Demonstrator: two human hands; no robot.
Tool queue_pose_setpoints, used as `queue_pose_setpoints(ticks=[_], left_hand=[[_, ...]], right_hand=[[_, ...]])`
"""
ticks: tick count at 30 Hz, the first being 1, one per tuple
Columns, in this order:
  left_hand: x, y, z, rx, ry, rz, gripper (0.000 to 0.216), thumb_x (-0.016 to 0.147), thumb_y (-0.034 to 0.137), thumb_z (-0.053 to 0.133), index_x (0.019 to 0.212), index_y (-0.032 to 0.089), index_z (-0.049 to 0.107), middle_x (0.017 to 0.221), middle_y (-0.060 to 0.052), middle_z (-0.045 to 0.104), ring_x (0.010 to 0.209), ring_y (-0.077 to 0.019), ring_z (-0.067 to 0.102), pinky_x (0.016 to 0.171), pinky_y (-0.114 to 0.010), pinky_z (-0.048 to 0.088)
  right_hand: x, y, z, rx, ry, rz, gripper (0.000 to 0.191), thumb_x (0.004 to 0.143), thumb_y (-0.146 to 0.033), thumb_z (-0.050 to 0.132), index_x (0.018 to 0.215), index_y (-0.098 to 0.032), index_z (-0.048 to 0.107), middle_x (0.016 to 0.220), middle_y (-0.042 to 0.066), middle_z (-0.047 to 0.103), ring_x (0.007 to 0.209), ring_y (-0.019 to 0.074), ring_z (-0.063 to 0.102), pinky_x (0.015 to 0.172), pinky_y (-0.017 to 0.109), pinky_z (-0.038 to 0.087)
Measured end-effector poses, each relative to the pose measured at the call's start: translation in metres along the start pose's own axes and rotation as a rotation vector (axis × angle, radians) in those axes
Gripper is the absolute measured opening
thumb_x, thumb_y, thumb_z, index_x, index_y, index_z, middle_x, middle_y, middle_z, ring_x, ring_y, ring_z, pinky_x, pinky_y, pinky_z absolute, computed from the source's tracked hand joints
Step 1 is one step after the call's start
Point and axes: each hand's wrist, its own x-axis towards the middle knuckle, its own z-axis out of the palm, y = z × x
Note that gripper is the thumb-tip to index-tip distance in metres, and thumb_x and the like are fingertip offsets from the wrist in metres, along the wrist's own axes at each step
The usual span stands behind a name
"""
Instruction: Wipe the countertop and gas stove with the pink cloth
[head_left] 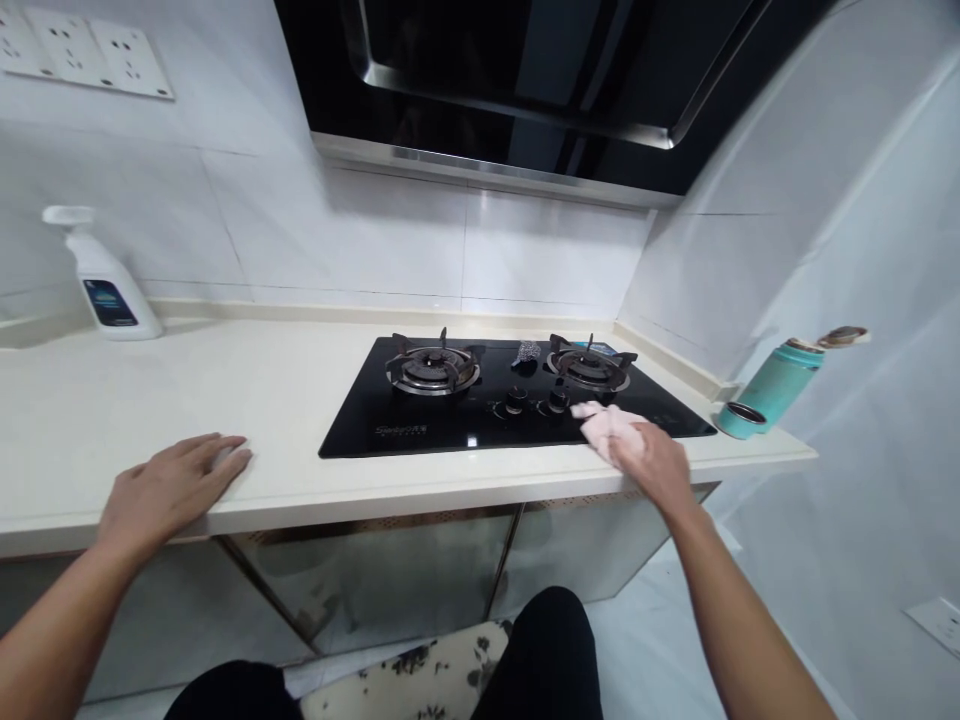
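Note:
My right hand is closed around a pale pink cloth, which lies against the front right part of the black gas stove. Just left of the cloth are two black control knobs. On the white countertop, my left hand rests palm down near the front edge, fingers stretched out and holding nothing. A silvery steel wool ball sits on the stove between the left burner and the right burner.
A white spray bottle stands at the back left. By the counter's right end are a turquoise bottle and a matching cup. A black range hood overhangs the stove. Cabinet doors are below.

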Motion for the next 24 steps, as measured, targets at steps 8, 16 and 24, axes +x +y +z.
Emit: queue_pose_setpoints(ticks=[8,16,24], left_hand=[[-0.006,0.011,-0.007,-0.009,-0.031,-0.021,0.065,0.101,0.061,0.026,0.148,0.031,0.059,0.165,-0.003,0.048,0.15,-0.0262,0.042,0.122,-0.052,0.032],[-0.007,0.015,-0.004,-0.057,0.027,-0.035,0.059,0.097,0.06,0.039,0.141,0.03,0.066,0.159,-0.003,0.055,0.143,-0.0294,0.049,0.12,-0.05,0.033],[-0.011,0.013,-0.002,-0.097,0.059,-0.015,0.056,0.099,0.058,0.04,0.138,0.028,0.067,0.158,-0.004,0.056,0.144,-0.0283,0.048,0.12,-0.05,0.032]], right_hand=[[0.047,0.029,-0.023,-0.134,-0.068,0.236,0.061,0.096,-0.058,0.048,0.129,-0.01,0.066,0.125,0.028,0.07,0.119,0.0407,0.067,0.094,0.048,0.048],[0.0,-0.089,0.009,-0.178,-0.079,-0.051,0.049,0.095,-0.055,0.053,0.121,-0.015,0.066,0.12,0.02,0.073,0.111,0.0339,0.069,0.09,0.04,0.047],[-0.077,-0.249,0.045,0.086,-0.084,-0.497,0.038,0.092,-0.055,0.059,0.107,-0.02,0.065,0.113,0.016,0.07,0.11,0.0352,0.06,0.091,0.045,0.043]])
